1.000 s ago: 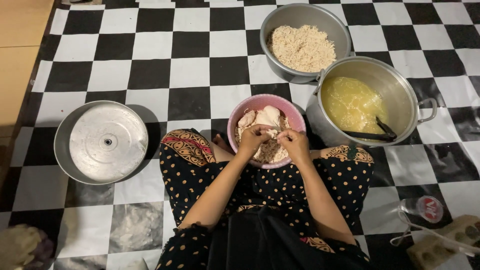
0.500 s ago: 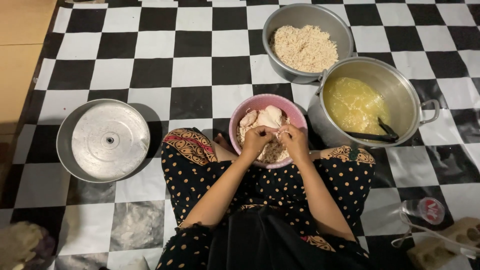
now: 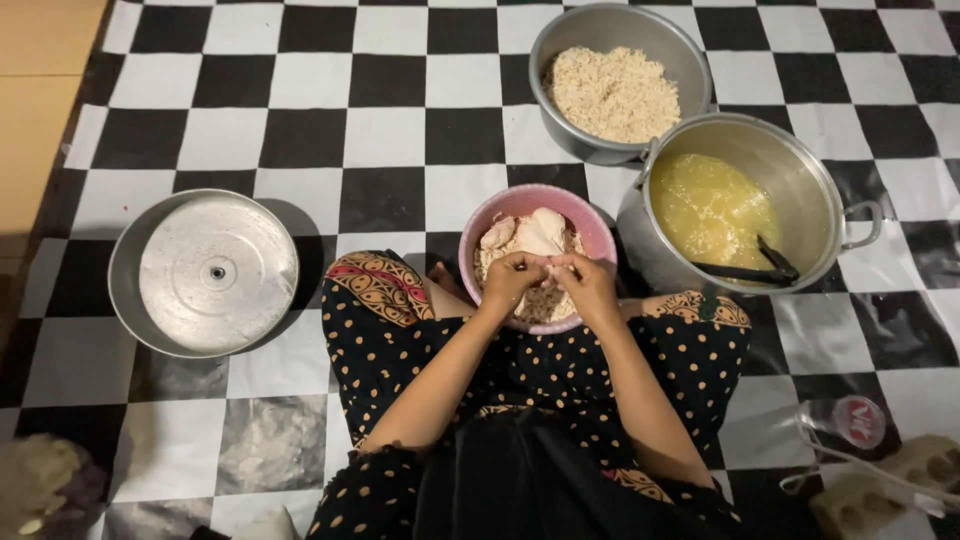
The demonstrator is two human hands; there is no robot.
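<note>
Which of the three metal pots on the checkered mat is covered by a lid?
The metal pot on the left; its flat lid hides the inside, while the other two stand open, showing shredded food and yellow broth.

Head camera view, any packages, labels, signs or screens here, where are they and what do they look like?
Clear plastic cup: lying on its side on the checkered mat at the lower right, right of the person's knee; transparent body, round sealed top with a red and white printed label.
No signs or screens show.

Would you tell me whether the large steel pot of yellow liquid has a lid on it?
No, the large steel pot stands uncovered, showing its yellow liquid.
</note>
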